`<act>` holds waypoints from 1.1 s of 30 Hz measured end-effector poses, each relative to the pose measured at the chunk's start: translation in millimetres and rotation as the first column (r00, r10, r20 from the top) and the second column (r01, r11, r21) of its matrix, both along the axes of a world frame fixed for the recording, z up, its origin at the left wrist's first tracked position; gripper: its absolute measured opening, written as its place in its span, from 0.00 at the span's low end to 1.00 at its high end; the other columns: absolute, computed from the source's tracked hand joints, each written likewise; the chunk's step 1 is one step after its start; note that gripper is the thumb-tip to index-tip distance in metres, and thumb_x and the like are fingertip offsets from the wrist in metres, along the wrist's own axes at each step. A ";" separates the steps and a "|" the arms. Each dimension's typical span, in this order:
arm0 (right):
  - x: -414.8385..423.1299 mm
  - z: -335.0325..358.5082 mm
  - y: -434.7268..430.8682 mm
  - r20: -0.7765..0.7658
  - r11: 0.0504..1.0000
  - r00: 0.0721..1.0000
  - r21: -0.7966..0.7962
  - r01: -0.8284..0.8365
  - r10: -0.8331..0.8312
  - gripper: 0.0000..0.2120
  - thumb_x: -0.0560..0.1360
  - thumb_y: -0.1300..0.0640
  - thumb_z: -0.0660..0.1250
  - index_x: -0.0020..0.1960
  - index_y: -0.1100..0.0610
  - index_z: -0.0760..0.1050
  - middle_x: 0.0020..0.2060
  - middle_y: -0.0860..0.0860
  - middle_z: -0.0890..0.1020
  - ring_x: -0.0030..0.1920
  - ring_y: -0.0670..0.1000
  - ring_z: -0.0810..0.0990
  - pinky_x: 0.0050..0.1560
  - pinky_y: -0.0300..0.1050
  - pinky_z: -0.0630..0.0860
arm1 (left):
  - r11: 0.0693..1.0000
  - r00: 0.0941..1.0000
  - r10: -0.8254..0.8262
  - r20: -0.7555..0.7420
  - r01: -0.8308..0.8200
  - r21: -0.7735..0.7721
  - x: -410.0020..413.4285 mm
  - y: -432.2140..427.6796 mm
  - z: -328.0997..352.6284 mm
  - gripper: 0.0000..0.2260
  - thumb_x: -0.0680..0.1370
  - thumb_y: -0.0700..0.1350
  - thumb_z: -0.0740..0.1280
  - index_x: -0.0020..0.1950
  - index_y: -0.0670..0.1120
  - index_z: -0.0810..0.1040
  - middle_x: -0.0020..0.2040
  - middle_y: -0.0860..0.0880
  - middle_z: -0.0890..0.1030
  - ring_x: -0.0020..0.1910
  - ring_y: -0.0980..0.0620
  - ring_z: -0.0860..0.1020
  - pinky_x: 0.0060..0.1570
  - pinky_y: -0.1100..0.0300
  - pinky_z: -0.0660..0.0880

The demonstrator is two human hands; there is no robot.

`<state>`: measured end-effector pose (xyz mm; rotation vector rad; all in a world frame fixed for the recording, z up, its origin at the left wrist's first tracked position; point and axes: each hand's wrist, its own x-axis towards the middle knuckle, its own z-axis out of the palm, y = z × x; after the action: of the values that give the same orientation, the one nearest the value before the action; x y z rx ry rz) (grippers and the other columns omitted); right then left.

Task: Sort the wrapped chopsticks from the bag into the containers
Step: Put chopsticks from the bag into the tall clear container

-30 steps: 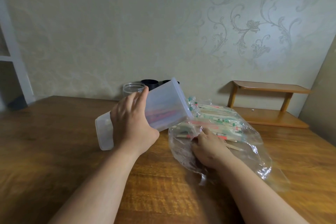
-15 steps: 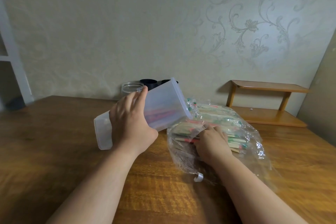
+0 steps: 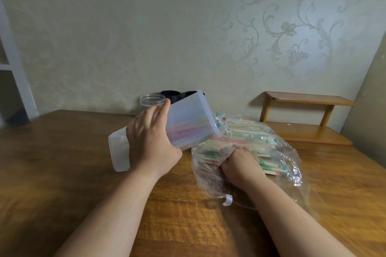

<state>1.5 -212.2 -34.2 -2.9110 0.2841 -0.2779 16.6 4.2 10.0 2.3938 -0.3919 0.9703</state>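
Your left grip [image 3: 150, 144] holds the translucent container [image 3: 188, 125] tilted, base low over the bench [image 3: 62, 173] and open mouth raised just beside the clear bag [image 3: 208, 181]. A reddish mass shows through its wall. Your right grip [image 3: 240, 165] is inside the bag, fingers bent among the wrapped chopsticks [image 3: 246, 131]; whether it pinches one cannot be told. A clear jar [image 3: 149, 102] and black cups [image 3: 170, 96] stand behind the container at the wall.

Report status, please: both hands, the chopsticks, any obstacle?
Left hand grips tilted container, mouth toward bag. Right hand inside bag, fingers on wrapped chopsticks, grip unclear. Bag film drapes over pile.
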 end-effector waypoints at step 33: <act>-16.9 14.9 0.0 -0.234 0.979 0.965 -0.130 -0.155 0.122 0.19 0.75 0.50 0.71 0.61 0.57 0.70 0.57 0.55 0.77 0.57 0.57 0.76 0.51 0.49 0.73 | 1.000 1.000 0.007 0.000 -0.007 -0.006 0.3 -0.3 0.3 0.48 0.62 0.41 0.78 0.78 0.51 0.60 0.71 0.49 0.66 0.67 0.51 0.58 0.69 0.46 0.60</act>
<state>-15.4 -212.2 -19.3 -3.0931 0.0947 0.0570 16.9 4.0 10.3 2.3911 -0.3797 0.9735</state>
